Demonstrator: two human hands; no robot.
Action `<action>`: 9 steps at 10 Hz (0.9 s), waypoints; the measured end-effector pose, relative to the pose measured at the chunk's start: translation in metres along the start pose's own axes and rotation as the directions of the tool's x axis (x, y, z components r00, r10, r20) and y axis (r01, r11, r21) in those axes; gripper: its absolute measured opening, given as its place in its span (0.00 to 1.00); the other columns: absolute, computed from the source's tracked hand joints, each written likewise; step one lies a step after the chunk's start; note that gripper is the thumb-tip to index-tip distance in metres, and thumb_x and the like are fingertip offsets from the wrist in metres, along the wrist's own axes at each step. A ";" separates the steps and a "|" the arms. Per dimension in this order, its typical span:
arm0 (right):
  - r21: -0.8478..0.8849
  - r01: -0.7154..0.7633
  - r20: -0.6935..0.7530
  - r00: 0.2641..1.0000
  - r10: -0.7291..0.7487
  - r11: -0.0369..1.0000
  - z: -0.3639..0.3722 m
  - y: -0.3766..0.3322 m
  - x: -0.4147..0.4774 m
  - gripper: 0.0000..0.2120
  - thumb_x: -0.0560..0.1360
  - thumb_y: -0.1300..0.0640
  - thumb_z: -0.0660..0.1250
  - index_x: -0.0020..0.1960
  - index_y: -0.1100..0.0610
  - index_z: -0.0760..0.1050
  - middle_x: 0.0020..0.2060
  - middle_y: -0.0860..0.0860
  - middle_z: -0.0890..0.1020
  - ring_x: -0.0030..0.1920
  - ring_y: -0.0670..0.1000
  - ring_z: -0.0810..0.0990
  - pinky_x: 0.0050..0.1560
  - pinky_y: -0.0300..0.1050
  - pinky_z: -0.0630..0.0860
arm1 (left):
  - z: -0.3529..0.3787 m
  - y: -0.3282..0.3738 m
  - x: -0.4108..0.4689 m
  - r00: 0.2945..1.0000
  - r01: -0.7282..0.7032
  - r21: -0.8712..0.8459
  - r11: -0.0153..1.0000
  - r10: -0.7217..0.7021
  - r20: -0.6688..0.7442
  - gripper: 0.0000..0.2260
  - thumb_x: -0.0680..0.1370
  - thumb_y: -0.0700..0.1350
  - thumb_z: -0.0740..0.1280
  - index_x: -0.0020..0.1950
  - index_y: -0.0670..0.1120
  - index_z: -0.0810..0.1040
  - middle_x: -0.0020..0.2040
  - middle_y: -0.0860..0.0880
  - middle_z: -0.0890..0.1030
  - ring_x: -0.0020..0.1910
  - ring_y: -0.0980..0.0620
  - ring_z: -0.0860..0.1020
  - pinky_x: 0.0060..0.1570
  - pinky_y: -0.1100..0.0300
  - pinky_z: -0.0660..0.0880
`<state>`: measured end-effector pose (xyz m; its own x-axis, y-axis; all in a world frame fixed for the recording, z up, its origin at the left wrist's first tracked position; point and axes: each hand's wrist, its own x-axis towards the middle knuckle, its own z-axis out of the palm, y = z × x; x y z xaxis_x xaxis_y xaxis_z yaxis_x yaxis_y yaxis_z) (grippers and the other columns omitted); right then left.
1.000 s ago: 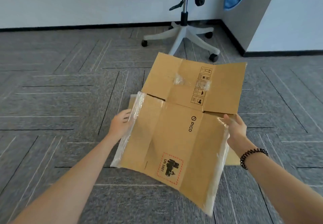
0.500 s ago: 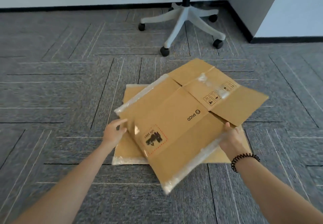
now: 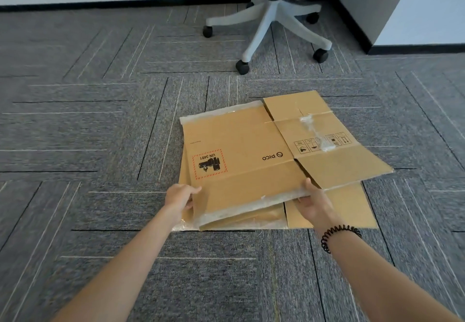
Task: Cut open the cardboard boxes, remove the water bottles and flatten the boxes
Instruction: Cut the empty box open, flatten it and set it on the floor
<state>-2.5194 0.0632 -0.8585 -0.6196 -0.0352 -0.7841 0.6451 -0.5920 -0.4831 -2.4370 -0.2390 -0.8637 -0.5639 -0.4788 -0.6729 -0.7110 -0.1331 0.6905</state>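
Cardboard, two flattened boxes stacked on the carpet (image 3: 100,145). My left hand (image 3: 180,197) pinches the top box (image 3: 241,153) at its near left corner; my right hand (image 3: 313,202) clamps its near edge. The bottom box (image 3: 352,208) lies underneath, jutting out near right.

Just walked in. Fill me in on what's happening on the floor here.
A person is stacking flattened cardboard boxes on the grey carpet. Both hands hold the near edge of the top flattened box, the one printed PICO: the left hand at its near-left corner, the right hand further along that edge. Its near edge is lifted slightly above another flattened box already lying underneath. An office chair base stands behind. No water bottles or cutter are in view.
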 end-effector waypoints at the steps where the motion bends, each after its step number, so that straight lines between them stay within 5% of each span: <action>1: -0.095 0.030 0.047 0.999 -0.025 0.995 -0.006 -0.008 -0.001 0.18 0.78 0.58 0.65 0.66 0.63 0.71 0.61 0.58 0.78 0.54 0.56 0.79 0.51 0.50 0.75 | 0.004 -0.008 -0.003 0.998 0.013 0.004 1.000 -0.013 0.060 0.06 0.77 0.36 0.68 0.52 0.44 0.76 0.54 0.46 0.81 0.54 0.47 0.78 0.47 0.55 0.76; 2: -0.147 0.087 0.048 0.996 -0.081 0.985 -0.014 -0.010 -0.004 0.22 0.79 0.53 0.65 0.68 0.62 0.68 0.62 0.56 0.76 0.56 0.54 0.77 0.61 0.50 0.73 | 0.002 -0.012 -0.006 0.996 -0.035 0.051 0.998 0.031 0.082 0.07 0.77 0.37 0.68 0.54 0.46 0.76 0.56 0.48 0.80 0.57 0.47 0.77 0.55 0.50 0.75; 4: -0.166 0.094 0.048 0.995 -0.088 0.982 -0.014 -0.012 -0.006 0.15 0.80 0.52 0.63 0.58 0.63 0.73 0.60 0.59 0.78 0.51 0.54 0.79 0.56 0.48 0.74 | 0.000 -0.018 -0.013 0.992 -0.075 -0.107 0.991 0.084 0.091 0.12 0.80 0.37 0.64 0.61 0.48 0.69 0.57 0.48 0.78 0.56 0.46 0.78 0.49 0.52 0.76; 5: -0.073 0.140 -0.037 0.989 -0.143 0.988 -0.027 -0.013 -0.002 0.27 0.81 0.45 0.60 0.69 0.65 0.67 0.68 0.62 0.71 0.67 0.60 0.72 0.70 0.52 0.68 | -0.003 -0.020 -0.015 0.993 -0.090 -0.106 0.990 0.097 0.063 0.15 0.80 0.35 0.62 0.65 0.49 0.70 0.57 0.47 0.78 0.55 0.45 0.79 0.52 0.49 0.78; 6: 0.127 0.081 -0.087 0.994 -0.070 0.989 -0.047 -0.010 0.010 0.26 0.84 0.53 0.53 0.75 0.68 0.56 0.74 0.67 0.61 0.73 0.63 0.62 0.71 0.49 0.65 | -0.009 -0.019 -0.008 0.995 -0.102 -0.061 0.993 0.100 -0.026 0.17 0.82 0.36 0.61 0.69 0.49 0.70 0.63 0.47 0.76 0.60 0.44 0.76 0.57 0.45 0.76; 8: -0.189 0.047 -0.211 0.974 -0.087 0.981 -0.049 0.016 -0.014 0.11 0.78 0.58 0.65 0.57 0.63 0.74 0.60 0.59 0.79 0.47 0.52 0.81 0.41 0.40 0.77 | -0.022 -0.019 -0.002 0.977 -0.151 0.109 0.983 0.165 -0.138 0.19 0.84 0.38 0.57 0.75 0.48 0.67 0.69 0.44 0.72 0.64 0.45 0.72 0.61 0.48 0.72; 9: -0.259 0.046 -0.240 0.964 -0.110 0.965 -0.054 0.030 -0.013 0.12 0.77 0.61 0.67 0.58 0.64 0.76 0.48 0.58 0.83 0.43 0.52 0.83 0.41 0.40 0.78 | -0.029 -0.023 0.003 0.977 -0.147 0.155 0.977 0.168 -0.134 0.21 0.84 0.38 0.57 0.77 0.49 0.65 0.71 0.44 0.71 0.70 0.43 0.70 0.69 0.45 0.68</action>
<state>-2.4681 0.0896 -0.8837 -0.5614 0.2247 -0.7964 0.7097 -0.3642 -0.6031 -2.4102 -0.2625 -0.8733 -0.6138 -0.6063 -0.5056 -0.6769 0.0746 0.7323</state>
